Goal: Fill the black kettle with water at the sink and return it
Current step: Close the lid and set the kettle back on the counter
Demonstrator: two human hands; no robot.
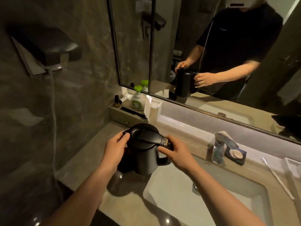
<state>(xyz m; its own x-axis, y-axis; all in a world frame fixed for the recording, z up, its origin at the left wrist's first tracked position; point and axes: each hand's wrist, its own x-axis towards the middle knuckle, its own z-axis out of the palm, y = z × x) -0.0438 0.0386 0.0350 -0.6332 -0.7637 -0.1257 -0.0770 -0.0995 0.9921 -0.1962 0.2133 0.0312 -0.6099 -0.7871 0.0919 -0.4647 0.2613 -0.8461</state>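
The black kettle [145,150] is held upright, lid down, over the left edge of the counter beside the sink basin [211,198]. My left hand [114,149] presses against its left side near the spout, thumb on the lid rim. My right hand [175,151] grips the top of the handle on the right. A dark round base [120,183] lies on the counter just below the kettle. The chrome tap [219,147] stands behind the basin to the right; no water shows.
A tray [123,117] with a green-topped soap bottle [138,100], small bottles and paper packets sits at the back left. A soap dish [236,154], a toothbrush [276,177] and a white tray [293,167] lie right of the tap. The mirror [211,46] spans the wall.
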